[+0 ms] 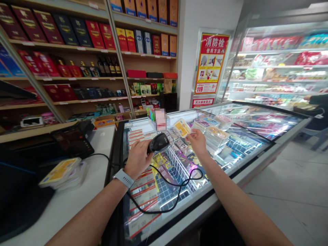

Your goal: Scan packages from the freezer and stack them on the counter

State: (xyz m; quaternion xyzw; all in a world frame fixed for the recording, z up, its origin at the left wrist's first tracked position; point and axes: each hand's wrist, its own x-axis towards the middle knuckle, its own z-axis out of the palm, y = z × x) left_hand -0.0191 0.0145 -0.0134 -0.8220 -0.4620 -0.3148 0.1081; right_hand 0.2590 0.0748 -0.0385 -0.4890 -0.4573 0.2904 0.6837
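Got my left hand (pixel 137 159) clenched round a black corded barcode scanner (pixel 158 142), and my right hand (pixel 197 141) pinching a flat yellow packet (pixel 182 128) just beside its nose, both held above a glass-topped chest freezer (pixel 225 179).

boxed liquor (pixel 94 34) on wooden shelves (pixel 84 78)

White counter (pixel 64 212): yellow-label food packs (pixel 61 174), black terminal (pixel 73 141).
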